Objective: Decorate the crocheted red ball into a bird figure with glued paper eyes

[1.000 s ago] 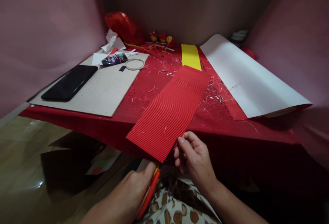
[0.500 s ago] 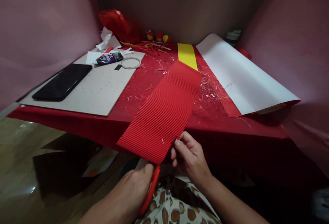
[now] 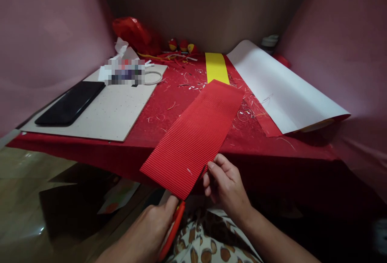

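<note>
A long piece of red corrugated paper (image 3: 193, 134) slants across the table's front edge, its near end hanging over my lap. My left hand (image 3: 159, 216) is closed around scissors (image 3: 173, 232) with orange-red handles, at the paper's near corner. The blades are mostly hidden by the paper and the hand. My right hand (image 3: 228, 182) pinches at the paper's lower right edge, thumb against bent fingers. A narrow dark gap or strip shows there, too small to make out. A pale scrap of thread lies on the paper.
On the red tablecloth (image 3: 169, 114) lie a pale board (image 3: 121, 114) bearing a black tablet-like slab (image 3: 71, 104), a yellow strip (image 3: 217, 67), and a curled white sheet (image 3: 281, 90). Thread scraps are scattered about. Small red-yellow figures (image 3: 183, 46) and a red bag (image 3: 133, 33) stand behind.
The view has shifted slightly. The far end of the red paper has moved a little right and down, away from the yellow strip. Both hands keep their holds.
</note>
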Action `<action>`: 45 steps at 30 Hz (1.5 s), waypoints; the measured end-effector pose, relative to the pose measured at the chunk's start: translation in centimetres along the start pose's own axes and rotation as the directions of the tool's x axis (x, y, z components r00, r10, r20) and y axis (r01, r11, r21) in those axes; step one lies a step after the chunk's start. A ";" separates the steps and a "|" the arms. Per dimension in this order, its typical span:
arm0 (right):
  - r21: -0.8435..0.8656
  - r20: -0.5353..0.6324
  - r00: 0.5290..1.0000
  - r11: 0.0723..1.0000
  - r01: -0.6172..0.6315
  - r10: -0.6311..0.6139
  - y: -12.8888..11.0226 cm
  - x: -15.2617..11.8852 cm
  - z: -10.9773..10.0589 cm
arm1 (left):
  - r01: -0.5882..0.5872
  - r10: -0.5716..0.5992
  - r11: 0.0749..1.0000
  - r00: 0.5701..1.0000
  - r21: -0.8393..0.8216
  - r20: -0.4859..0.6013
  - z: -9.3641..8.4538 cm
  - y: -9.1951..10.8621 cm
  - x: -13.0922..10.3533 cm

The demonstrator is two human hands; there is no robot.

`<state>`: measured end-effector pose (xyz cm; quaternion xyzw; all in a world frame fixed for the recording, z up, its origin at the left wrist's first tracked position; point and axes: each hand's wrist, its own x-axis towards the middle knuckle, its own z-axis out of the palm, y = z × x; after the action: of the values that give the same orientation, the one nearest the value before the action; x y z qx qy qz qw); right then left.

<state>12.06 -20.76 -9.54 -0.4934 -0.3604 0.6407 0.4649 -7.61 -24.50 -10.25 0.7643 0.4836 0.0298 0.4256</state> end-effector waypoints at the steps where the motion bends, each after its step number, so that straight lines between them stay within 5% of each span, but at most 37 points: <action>1: -0.002 0.009 1.000 1.000 0.006 -0.006 0.0 0.0 -0.1 | 0.004 -0.004 1.000 1.000 0.007 0.002 0.0 0.0 0.0; 17: 0.004 0.105 0.993 0.999 0.053 -0.053 1.4 0.6 -1.3 | 0.080 -0.087 0.992 0.993 0.099 0.077 0.2 0.7 1.3; 28: -0.054 -0.006 0.997 0.996 0.070 -0.071 1.1 0.3 -0.9 | 0.037 -0.038 0.997 0.999 0.062 0.010 -0.3 0.7 1.0; 45: -0.038 0.079 0.990 0.992 0.120 -0.117 2.0 0.2 -1.6 | -0.025 0.027 0.999 0.997 0.022 -0.075 0.3 1.2 2.0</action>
<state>13.11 -21.17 -11.88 -0.4560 -0.4200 0.6225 0.4777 -5.50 -23.38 -10.35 0.7733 0.4897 0.0590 0.3984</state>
